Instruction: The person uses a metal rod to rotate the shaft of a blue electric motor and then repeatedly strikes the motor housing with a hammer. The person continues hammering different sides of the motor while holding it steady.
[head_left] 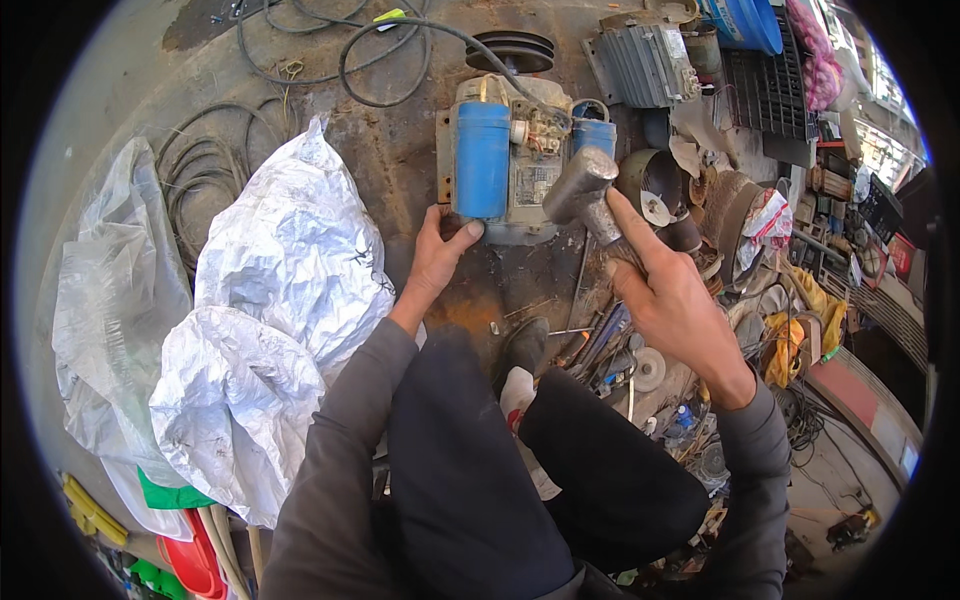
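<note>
An old electric motor (pixel 537 190) lies on the stained floor ahead of me, with a blue cylinder (pixel 482 160) on its left, a second one (pixel 594 130) on its right and a dark pulley (pixel 510 48) at its far end. My left hand (pixel 440 260) has its fingers closed round the motor's near left corner, just below the left cylinder. My right hand (pixel 660 310) grips a metal hammer (pixel 590 185), whose head hangs over the motor's near right part. The hammer's handle is mostly hidden by my fingers.
Crumpled white sacks (pixel 280 230) and clear plastic sheeting (pixel 110 260) lie at my left. Coiled cables (pixel 380 95) stretch behind. A finned motor (pixel 645 70), a blue bucket (pixel 745 25), a round metal housing (pixel 650 175) and piled scrap and tools crowd the right, near my feet and legs.
</note>
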